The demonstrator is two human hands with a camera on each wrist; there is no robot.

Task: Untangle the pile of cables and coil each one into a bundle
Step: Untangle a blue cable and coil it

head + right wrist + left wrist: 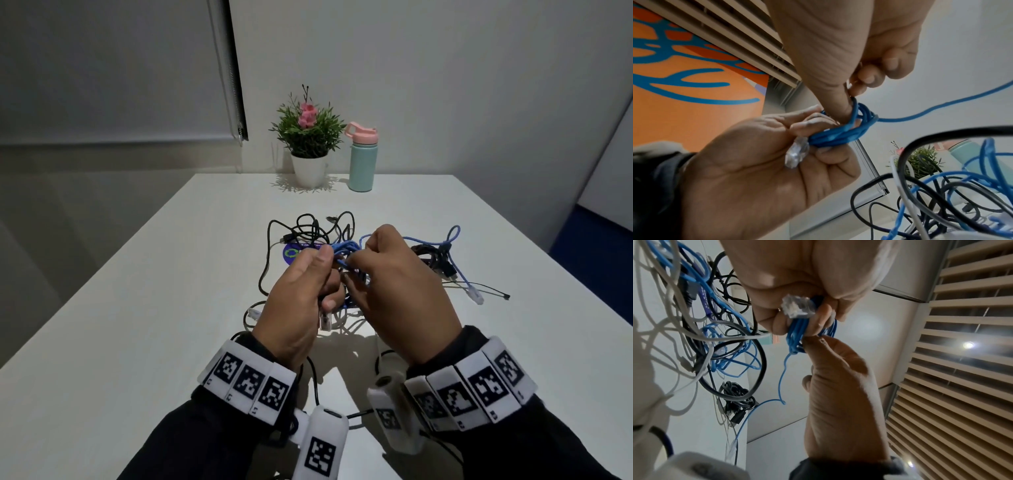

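Blue cable (840,136) is part-coiled and held up over the pile of cables (308,236) on the white surface (137,308). Left hand (298,301) has its fingers (818,125) curled round the gathered loops, clear plug (795,308) poking out of the grip. Right hand (394,291) pinches the loops at their far end — thumb pressed against the turns. A free tail (941,104) runs off toward the pile. To coil well, I judge: keep loops even, feed slack gradually, and lift the tail clear of the black cables (308,226) — a sharp tug could snag it.
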